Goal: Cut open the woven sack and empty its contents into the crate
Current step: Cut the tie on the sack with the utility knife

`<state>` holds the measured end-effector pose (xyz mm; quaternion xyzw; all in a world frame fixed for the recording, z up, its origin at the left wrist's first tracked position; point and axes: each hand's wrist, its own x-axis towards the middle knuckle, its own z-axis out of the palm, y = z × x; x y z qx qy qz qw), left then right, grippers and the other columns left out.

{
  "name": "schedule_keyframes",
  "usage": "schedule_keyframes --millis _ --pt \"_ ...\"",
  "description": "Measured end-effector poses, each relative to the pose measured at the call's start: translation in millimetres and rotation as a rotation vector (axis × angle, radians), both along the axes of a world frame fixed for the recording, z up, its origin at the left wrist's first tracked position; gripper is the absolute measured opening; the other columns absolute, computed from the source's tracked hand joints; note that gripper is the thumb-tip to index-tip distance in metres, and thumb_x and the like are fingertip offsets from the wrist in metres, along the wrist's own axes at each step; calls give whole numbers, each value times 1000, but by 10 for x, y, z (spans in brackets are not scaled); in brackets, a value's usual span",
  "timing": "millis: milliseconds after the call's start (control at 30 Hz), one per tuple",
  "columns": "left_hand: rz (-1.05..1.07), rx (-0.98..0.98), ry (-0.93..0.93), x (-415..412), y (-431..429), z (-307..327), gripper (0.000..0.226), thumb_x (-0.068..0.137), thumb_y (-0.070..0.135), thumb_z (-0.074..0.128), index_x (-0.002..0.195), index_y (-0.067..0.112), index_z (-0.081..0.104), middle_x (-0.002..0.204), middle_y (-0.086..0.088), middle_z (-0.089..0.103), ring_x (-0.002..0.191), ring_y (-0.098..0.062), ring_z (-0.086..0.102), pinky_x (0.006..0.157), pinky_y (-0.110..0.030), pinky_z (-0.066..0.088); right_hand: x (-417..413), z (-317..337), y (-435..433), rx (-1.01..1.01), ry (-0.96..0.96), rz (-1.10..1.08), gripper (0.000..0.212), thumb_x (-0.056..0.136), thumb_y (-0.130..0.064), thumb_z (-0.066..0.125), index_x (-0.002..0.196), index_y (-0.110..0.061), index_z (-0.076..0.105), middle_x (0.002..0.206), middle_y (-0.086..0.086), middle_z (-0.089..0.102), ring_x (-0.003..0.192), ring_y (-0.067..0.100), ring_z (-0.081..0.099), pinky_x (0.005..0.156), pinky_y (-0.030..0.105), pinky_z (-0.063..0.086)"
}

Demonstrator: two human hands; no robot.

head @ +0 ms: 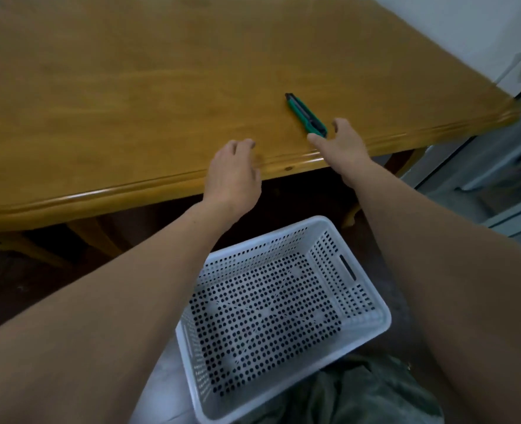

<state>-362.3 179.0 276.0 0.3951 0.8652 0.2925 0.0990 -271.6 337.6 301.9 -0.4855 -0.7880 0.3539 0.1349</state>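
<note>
Right hand (343, 142), thumb and fingers spread, empty, at the near end of a green knife (305, 114) lying on the table (130, 87); contact appears likely but is blurred. Left hand (233, 175), loosely curled, holds nothing, over the table edge. White crate (372, 319) below, on the floor.

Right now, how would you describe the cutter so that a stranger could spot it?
Look at the wooden table, near its front edge on the right. The utility knife lies flat there, just beyond the open right hand. It is slim, green and black, the only object on the tabletop.
</note>
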Motion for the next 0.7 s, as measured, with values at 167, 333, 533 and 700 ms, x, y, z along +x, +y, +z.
schedule_keyframes --millis 167,333,533,700 --pt "-41 -6 -38 -342 154 -110 54 96 18 46 146 15 27 150 -5 30 137 -23 31 108 -36 31 -421 -201 266 28 -83 -57 82 88 -46 59 150 -11 18 153 8 31 139 26 31 110 38 30" --pt "-6 43 -54 -441 246 -152 55 95 17 49 145 13 28 148 -6 32 135 -22 33 108 -34 32 -645 -376 453 278 -338 -117 60 90 -50 52 134 -10 45 132 11 48 122 29 43 97 38 40" --pt "25 9 -132 -428 249 -90 55 95 23 49 145 14 28 147 -5 33 133 -23 36 107 -36 34 -534 -351 353 265 -310 -136 47 91 -38 55 128 -10 52 129 11 50 120 29 44 94 37 43" --pt "0 49 -219 -16 78 -1 43 98 35 41 137 17 42 136 -3 47 123 -20 47 97 -33 39 213 -399 -279 -71 156 -214 39 89 -27 61 123 -10 57 118 12 59 114 29 53 92 40 47"
